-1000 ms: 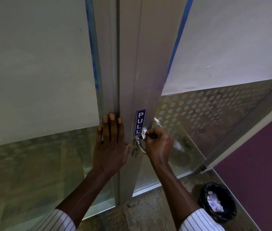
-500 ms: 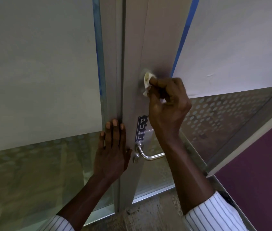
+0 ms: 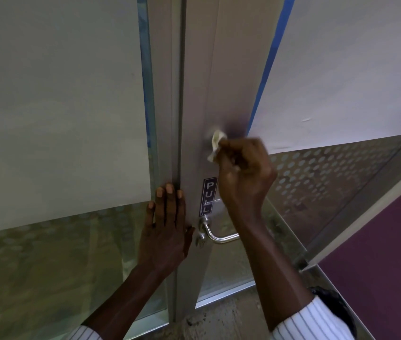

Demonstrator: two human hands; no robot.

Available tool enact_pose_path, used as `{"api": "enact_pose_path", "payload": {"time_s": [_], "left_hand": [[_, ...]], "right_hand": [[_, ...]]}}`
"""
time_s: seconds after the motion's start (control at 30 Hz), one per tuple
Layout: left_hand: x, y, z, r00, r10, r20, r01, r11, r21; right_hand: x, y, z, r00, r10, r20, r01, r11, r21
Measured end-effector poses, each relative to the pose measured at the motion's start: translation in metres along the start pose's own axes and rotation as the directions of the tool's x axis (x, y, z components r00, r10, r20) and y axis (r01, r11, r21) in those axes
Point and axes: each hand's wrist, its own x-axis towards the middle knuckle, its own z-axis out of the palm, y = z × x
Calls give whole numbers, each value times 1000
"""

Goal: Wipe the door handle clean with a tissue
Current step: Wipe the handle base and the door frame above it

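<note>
Head view, single frame. Right hand (image 3: 245, 173) is raised, fingers curled tight together and pinched on a crumpled white tissue (image 3: 215, 144), which sticks out past the fingertips. Tissue is pressed against, or just at, the upper mount of the door handle on the grey metal door stile (image 3: 199, 94); the exact contact is hidden by the wad and slightly blurred. Door handle (image 3: 219, 235) is a chrome loop; only its lower bend and lower mount are visible, below the blue PULL sticker (image 3: 208, 196), and the rest runs behind the right wrist. Nothing touches that lower bend now. Left hand (image 3: 166, 229) lies flat on the stile and adjoining frame, fingers extended and close together, thumb out toward the lower mount; it holds nothing and appears to be bracing the door. Door leaf is angled open, with frosted dotted glass (image 3: 329, 182) on the right. Dark waste bin (image 3: 334, 303) is partly visible on the floor behind the right striped sleeve (image 3: 312, 322). Judgement on progress: wiping is underway at the top end of the handle. Chrome on the lower bend looks bright, but whether it is clean cannot be read from this frame. Likely left: the run between mounts, then discarding the tissue.
</note>
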Motion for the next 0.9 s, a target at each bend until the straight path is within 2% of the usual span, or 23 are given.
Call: {"api": "enact_pose_path", "payload": {"time_s": [0.13,0.23,0.43,0.53,0.6,0.67,0.8,0.9], "left_hand": [[-1,-2,-1,1000,2,-4,-2,1000,-9],[-2,-1,0,1000,4,-1,-4,1000,-12],[-4,-2,8,1000,2,18,-3,1000,9],[-5,0,12,1000,-8,27,8,1000,1],[-5,0,13,1000,-10,28,10,1000,-4],[-4,0,13,1000,-10,30,10,1000,-2],[-4,0,10,1000,-6,23,6,1000,0],[-5,-2,10,1000,-2,18,1,1000,16]], "right_hand": [[45,-26,9,984,-149,-96,148,989,-17],[27,-20,9,979,-196,-55,192,979,-63],[-61,30,0,975,-76,208,113,979,-171],[-75,41,-7,965,23,262,39,972,-231],[-63,35,-10,976,60,208,-13,975,-221],[-33,19,-11,994,29,103,-10,983,-183],[44,-12,-6,984,-158,-88,147,982,-115],[56,-20,-1,972,-221,-84,211,971,-115]]}}
